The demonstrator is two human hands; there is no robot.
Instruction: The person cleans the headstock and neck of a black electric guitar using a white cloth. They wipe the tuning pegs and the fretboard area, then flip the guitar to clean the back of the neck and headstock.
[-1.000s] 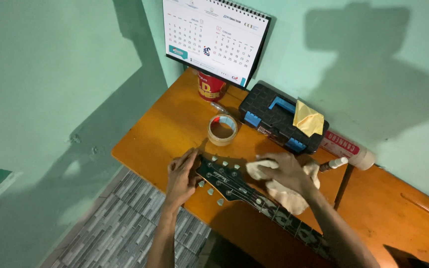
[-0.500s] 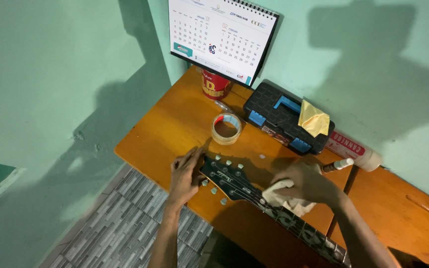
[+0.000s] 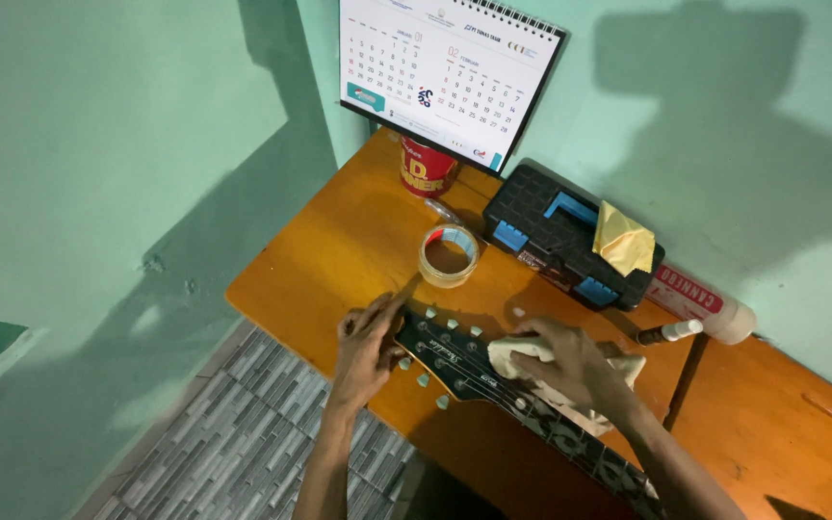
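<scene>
left hand (image 3: 370, 339) is clamped on the tip of the guitar headstock (image 3: 440, 353), fingers wrapped over the end, pinning it to the table (image 3: 339, 252). right hand (image 3: 570, 364) is closed on a pale cloth (image 3: 532, 371), pressing it onto the strings where the headstock meets the neck (image 3: 580, 445). cloth bunches out past the wrist on the far side.

guitar lies flat, headstock toward the table's left front corner, neck running down-right out of frame. light tuner pegs stick out on both edges of the headstock. body not in view.

progress, my read: wiping is mid-way. cloth sits at the top of the neck, so the headstock face near the left hand looks uncovered and dark, can't tell if it's clean or not from here. the neck below the cloth shows pale inlays, no visible residue either way. strings are on.

around it: roll of clear tape (image 3: 449, 255) just behind the headstock, apart from it. red cup (image 3: 426, 169) behind that, under a desk calendar (image 3: 447, 75). black toolbox (image 3: 570, 236) with blue latches, yellow rag (image 3: 625, 241) draped on it. white tube (image 3: 700, 300) lying right of the box.
</scene>
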